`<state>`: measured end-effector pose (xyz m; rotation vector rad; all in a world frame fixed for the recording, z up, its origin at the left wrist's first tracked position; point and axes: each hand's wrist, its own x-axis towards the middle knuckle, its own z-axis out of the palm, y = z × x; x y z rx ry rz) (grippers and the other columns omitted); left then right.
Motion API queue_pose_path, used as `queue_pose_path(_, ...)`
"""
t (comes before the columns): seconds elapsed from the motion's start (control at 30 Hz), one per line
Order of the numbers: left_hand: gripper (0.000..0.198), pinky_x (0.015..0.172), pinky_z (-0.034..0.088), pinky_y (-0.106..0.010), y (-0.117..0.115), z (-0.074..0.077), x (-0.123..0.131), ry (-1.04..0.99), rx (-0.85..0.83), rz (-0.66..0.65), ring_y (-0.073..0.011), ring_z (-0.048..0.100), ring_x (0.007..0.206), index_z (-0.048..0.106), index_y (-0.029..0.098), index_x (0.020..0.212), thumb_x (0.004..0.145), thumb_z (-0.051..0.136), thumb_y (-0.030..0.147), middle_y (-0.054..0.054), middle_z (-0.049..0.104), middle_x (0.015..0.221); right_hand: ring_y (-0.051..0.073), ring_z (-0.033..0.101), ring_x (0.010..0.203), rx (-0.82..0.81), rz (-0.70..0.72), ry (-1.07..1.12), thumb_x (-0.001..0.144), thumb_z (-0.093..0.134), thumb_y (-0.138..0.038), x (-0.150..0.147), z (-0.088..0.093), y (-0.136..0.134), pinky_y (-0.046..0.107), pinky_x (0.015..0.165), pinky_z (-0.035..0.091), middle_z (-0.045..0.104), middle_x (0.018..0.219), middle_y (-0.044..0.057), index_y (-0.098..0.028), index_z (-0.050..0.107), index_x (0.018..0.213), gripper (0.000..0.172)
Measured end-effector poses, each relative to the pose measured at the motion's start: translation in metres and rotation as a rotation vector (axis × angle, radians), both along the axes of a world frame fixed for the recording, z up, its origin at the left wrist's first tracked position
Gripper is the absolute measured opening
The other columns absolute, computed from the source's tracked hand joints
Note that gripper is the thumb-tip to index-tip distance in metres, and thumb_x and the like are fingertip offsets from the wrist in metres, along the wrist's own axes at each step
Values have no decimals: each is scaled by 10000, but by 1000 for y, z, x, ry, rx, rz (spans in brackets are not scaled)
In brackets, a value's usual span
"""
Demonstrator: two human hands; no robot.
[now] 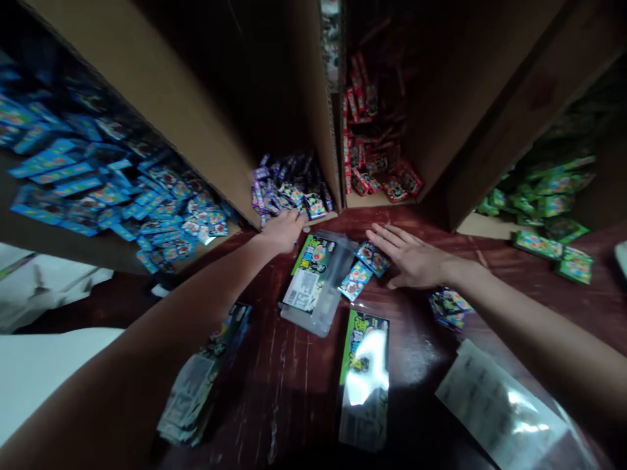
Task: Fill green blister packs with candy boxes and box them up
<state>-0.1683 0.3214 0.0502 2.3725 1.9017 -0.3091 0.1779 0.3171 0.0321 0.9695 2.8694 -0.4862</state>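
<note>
My left hand [283,230] reaches into the mouth of the cardboard box holding purple packets [289,189]; its fingers curl down over the packets, and what they hold is hidden. My right hand [410,256] lies flat with fingers stretched out on the dark red table [304,365], its fingertips touching two small blue packets [365,267]. Between my hands lies a clear plastic pack [316,277] with a green printed card inside. A second clear pack with a green card [365,372] lies nearer to me.
Cardboard boxes on their sides hold blue packets [98,189] at left, red packets [377,156] in the middle and green packets [543,196] at right. A stack of flat packs [200,385] lies under my left forearm. Small packets [448,307] and a clear sheet [499,405] lie under my right forearm.
</note>
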Motion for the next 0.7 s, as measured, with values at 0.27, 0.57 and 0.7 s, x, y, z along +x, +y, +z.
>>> queue_pose_path(0.27, 772, 929, 523, -425, -42, 26, 22, -855, -75, 293, -280, 639, 1093, 451, 185, 1354, 709, 778, 457, -139, 563, 1296, 323, 46, 1583, -19, -122, -28, 776, 580, -118, 6, 5, 12, 522, 1245, 230, -14, 1724, 115, -222, -33, 1638, 1063)
queue_pose_path(0.57, 441, 626, 545, -314, -91, 19, 104, -1565, -582, 540, -237, 666, 870, 694, 131, 1053, 779, 723, 476, -132, 705, 1042, 445, 610, 1199, 40, -729, -375, 847, 510, -785, 58, 31, -60, 555, 942, 517, 580, 1350, 294, -64, 513, 1399, 909)
queue_pose_path(0.7, 453, 463, 476, -247, -97, 3, 158, -1537, -748, 434, -151, 613, 609, 691, 147, 1078, 894, 601, 551, -77, 678, 828, 423, 591, 1211, 62, -771, -328, 903, 546, -650, 74, 13, -104, 529, 980, 485, 646, 1212, 267, -72, 595, 1301, 703)
